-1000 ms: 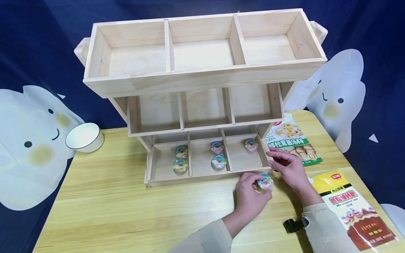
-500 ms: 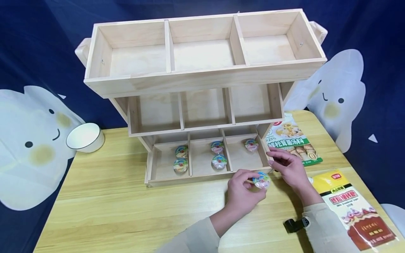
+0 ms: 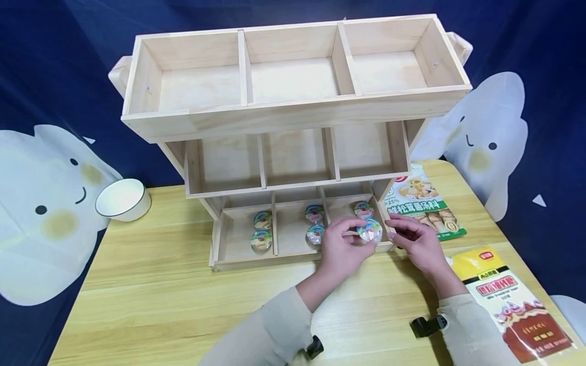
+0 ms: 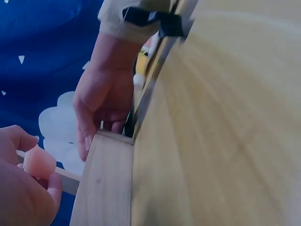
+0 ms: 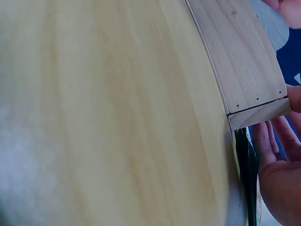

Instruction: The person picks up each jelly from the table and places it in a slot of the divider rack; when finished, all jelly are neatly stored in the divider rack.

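My left hand (image 3: 344, 246) pinches a jelly cup (image 3: 369, 231) with a printed lid, over the right compartment of the wooden rack's bottom tray (image 3: 284, 258). In the left wrist view, the cup's pink side (image 4: 39, 162) shows between thumb and fingers. Just behind it in that compartment lies another jelly cup (image 3: 363, 209). Two cups (image 3: 314, 214) lie in the middle compartment and two yellowish cups (image 3: 261, 240) in the left one. My right hand (image 3: 420, 245) rests its fingers against the tray's right end; in the right wrist view they lie along the end board (image 5: 259, 114).
Above are the rack's middle tray (image 3: 297, 185) and top tray (image 3: 297, 113), each with three compartments. A white bowl (image 3: 122, 200) stands at the left. A green-and-white food packet (image 3: 428, 203) and a yellow-topped bag (image 3: 513, 300) lie at the right.
The left hand has carried the jelly cup from in front of the tray up and back over its front edge into the right compartment. My right hand has stayed in place.
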A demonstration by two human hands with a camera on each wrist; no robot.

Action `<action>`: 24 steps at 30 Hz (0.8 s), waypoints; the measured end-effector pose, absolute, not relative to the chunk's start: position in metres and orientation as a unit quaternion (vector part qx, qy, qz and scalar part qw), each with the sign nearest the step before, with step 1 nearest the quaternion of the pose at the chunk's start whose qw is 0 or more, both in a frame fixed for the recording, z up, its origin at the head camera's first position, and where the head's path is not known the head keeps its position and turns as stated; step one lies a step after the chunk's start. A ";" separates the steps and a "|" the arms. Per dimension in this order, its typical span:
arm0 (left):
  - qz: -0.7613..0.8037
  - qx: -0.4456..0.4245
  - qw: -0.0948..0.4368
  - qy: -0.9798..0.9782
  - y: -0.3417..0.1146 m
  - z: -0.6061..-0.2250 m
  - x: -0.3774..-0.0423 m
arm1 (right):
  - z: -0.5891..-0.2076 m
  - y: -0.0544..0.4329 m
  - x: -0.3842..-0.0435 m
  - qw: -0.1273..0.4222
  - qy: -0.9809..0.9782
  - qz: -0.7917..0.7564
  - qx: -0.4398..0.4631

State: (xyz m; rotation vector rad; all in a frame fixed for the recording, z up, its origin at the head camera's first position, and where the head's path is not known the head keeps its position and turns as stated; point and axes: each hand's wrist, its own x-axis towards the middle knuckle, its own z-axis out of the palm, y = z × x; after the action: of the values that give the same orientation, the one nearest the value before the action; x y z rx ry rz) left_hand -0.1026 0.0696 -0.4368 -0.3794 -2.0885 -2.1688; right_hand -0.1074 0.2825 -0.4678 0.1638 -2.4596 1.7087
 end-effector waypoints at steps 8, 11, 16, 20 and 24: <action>-0.702 -0.056 0.027 -0.709 0.081 -0.435 -0.121 | -0.468 0.283 -0.108 0.070 -0.820 0.566 0.054; -0.694 -0.026 0.013 -0.719 0.085 -0.437 -0.128 | -0.467 0.283 -0.108 0.071 -0.820 0.566 0.056; -0.685 0.026 -0.029 -0.727 0.092 -0.439 -0.139 | -0.467 0.283 -0.108 0.074 -0.815 0.571 0.061; -0.665 0.048 -0.062 -0.743 0.095 -0.440 -0.146 | -0.467 0.282 -0.108 0.071 -0.815 0.572 0.060; -0.639 0.047 -0.083 -0.764 0.095 -0.440 -0.151 | -0.467 0.283 -0.108 0.064 -0.819 0.568 0.052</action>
State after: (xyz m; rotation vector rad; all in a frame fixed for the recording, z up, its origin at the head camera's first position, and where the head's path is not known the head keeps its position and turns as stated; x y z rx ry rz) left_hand -0.1509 0.0951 -0.4404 0.1565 -2.5346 -2.1194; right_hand -0.1076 0.2828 -0.4670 0.1584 -2.4718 1.7161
